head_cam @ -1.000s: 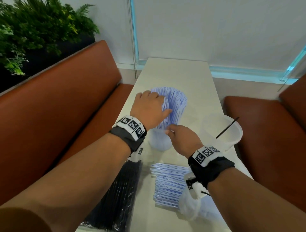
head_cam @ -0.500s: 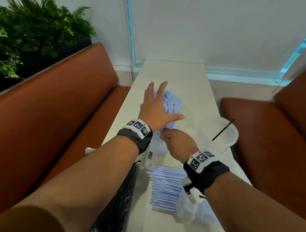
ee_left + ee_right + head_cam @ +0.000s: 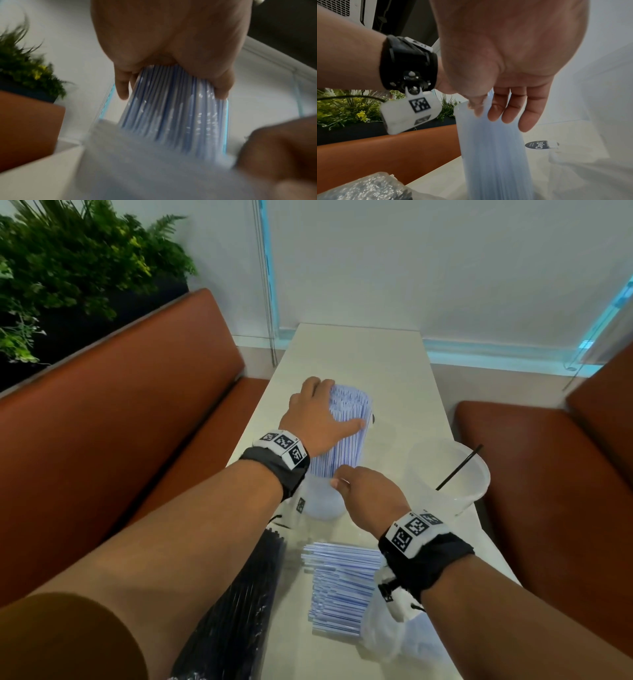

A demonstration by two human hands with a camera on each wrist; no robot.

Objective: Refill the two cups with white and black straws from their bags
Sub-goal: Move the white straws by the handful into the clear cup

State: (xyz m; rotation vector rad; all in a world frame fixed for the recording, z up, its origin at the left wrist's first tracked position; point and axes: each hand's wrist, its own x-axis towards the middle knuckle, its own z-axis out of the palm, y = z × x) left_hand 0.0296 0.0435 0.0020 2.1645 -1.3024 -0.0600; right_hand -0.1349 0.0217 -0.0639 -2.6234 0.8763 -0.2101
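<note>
A thick bundle of white straws point(image 3: 349, 419) point(image 3: 171, 115) point(image 3: 491, 148) stands in a clear cup point(image 3: 323, 503) on the table. My left hand point(image 3: 329, 412) point(image 3: 171, 73) grips the bundle near its top, fingers on the far side and thumb across the front. My right hand point(image 3: 363, 491) point(image 3: 505, 111) is low by the cup's rim, its straight fingers resting against the straws. To the right, a second clear cup point(image 3: 479, 474) holds one black straw point(image 3: 459, 469). The bag of black straws point(image 3: 236, 611) point(image 3: 364, 188) and the bag of white straws point(image 3: 339, 583) lie near me.
The narrow pale table point(image 3: 359, 354) runs away from me between two brown bench seats, one on the left point(image 3: 120, 422) and one on the right point(image 3: 548, 474). A planter of green plants point(image 3: 68, 268) stands behind the left bench. A wall closes the far end.
Half a second ago my left hand was spread open over the straws; now it has closed round the bundle again. My right hand has stayed by the cup's rim.
</note>
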